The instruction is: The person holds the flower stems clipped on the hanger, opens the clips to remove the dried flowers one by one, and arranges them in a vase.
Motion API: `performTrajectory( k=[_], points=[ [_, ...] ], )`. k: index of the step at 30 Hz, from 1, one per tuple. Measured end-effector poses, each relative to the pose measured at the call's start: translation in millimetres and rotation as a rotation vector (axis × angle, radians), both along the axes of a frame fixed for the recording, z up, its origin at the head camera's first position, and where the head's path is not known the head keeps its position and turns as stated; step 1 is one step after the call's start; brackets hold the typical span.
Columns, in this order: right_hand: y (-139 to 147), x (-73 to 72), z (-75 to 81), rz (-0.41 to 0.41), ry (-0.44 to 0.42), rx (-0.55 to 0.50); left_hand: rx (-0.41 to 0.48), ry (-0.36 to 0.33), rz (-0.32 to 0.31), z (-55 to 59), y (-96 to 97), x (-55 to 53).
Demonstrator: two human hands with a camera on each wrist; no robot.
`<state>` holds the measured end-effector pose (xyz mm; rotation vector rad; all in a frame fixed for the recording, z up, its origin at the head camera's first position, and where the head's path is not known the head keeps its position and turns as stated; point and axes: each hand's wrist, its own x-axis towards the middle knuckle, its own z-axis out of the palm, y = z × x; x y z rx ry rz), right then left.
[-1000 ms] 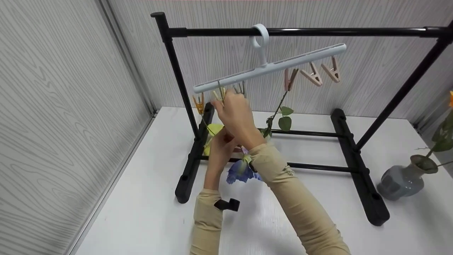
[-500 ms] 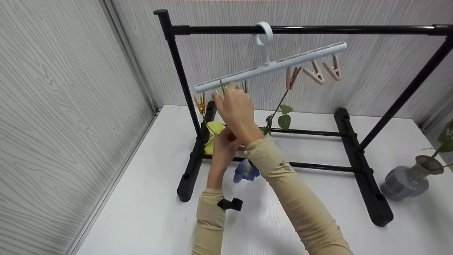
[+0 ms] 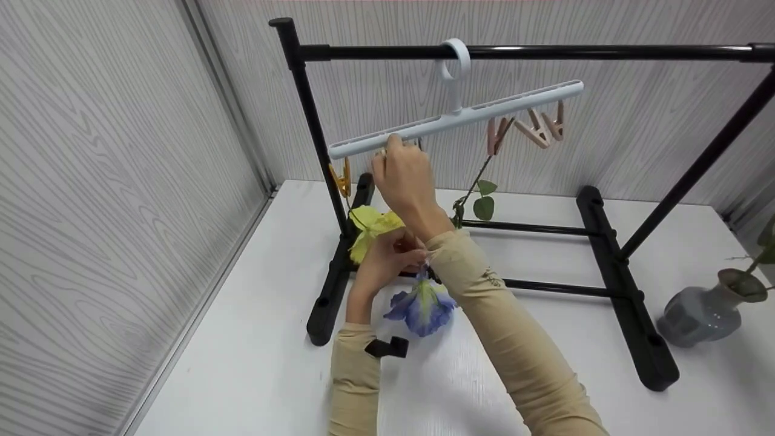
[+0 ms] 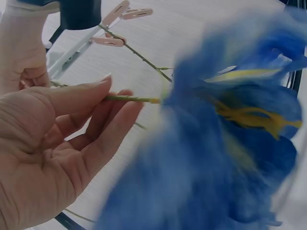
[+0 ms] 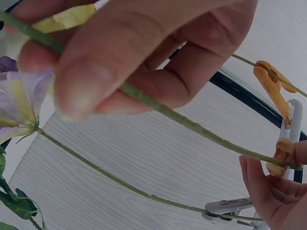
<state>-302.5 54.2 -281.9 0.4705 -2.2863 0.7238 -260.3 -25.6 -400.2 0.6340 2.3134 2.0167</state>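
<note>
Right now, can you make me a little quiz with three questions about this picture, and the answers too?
1. What colour is the flower whose stem the left hand pinches? A: red; B: blue; C: white.
2. True or false: in the head view, the grey vase is left of the black rack.
3. Fill in: the white hanger hangs from the rack's top ____.

Key: 1, B. 2, false; it is on the right. 3, bar.
</note>
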Motion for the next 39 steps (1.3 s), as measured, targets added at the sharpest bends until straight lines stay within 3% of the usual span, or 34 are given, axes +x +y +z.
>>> performTrajectory(
  k=[4, 11, 16, 18, 24, 27, 31, 35, 39],
  points=[
    [4, -2.6, -2.0, 0.013, 0.020, -0.004, -0.106, 0.033, -0.038, 2.7, -2.7, 2.8],
    [5, -2.7, -3.5, 0.014, 0.015, -0.006, -0.366, 0.066, -0.014, 7.0, -8.2, 9.7],
    [2, 1.7, -0.2, 0.001, -0.089, 0.010, -0.566, 0.184, 0.092, 10.1, -6.0, 13.0],
    [2, 3.2, 1.0, 0.004, -0.138, 0.008, -0.608, 0.193, 0.160, 10.7, -3.0, 12.9],
    [9, 6.6, 1.1, 0.028, -0.198, 0.020, -0.622, 0.200, 0.371, 12.1, 4.2, 10.7],
    [16, 11.1, -1.8, 0.034, -0.216, 0.088, -0.614, 0.268, 0.487, 12.0, 5.0, 9.6],
    [27, 21.3, -10.4, 0.062, -0.316, 0.199, -0.601, 0.348, 0.609, 10.8, 3.6, 7.7],
    [40, 29.4, -24.1, 0.166, -0.400, 0.213, -0.557, 0.407, 0.688, 9.8, 1.5, 4.0],
    [53, 31.3, -39.3, 0.319, -0.488, 0.100, -0.491, 0.446, 0.730, 8.5, -0.4, 0.9]
  ],
)
